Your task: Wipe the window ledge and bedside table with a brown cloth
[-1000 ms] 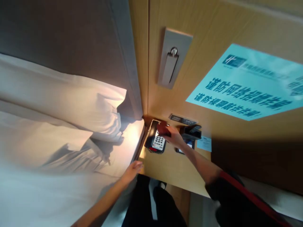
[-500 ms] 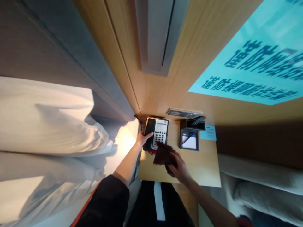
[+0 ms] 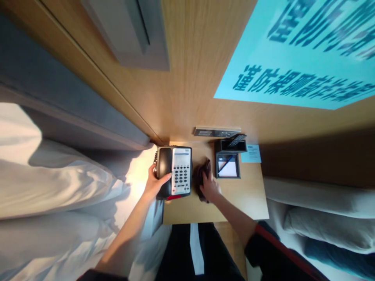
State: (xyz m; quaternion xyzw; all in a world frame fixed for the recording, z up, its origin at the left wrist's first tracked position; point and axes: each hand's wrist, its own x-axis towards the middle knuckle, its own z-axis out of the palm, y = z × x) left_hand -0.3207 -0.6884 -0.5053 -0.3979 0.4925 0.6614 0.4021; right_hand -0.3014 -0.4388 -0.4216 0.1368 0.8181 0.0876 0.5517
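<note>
A desk telephone [image 3: 181, 175] with a black handset and a pale keypad face is gripped at its left side by my left hand [image 3: 155, 183], thumb over the handset. It looks raised above the small wooden table [image 3: 234, 203]. Just to its right, my right hand [image 3: 210, 186] presses a crumpled dark brown cloth [image 3: 201, 175] onto the tabletop. Some of the fingers are hidden by the cloth. A coiled cord [image 3: 155, 158] shows at the phone's left edge.
Behind my right hand stands a black desk organizer [image 3: 216, 166] with a remote [image 3: 236, 139], notepad [image 3: 228, 168] and blue pen. A light blue card [image 3: 251, 153] lies beside it. A switch panel [image 3: 216, 132] is on the wall. White bedding [image 3: 73, 183] is left, a grey cushion [image 3: 325, 228] right.
My left hand has brought the phone up, nearer the camera. The cloth has gone from in front of the phone to the tabletop at its right. The view has shifted.
</note>
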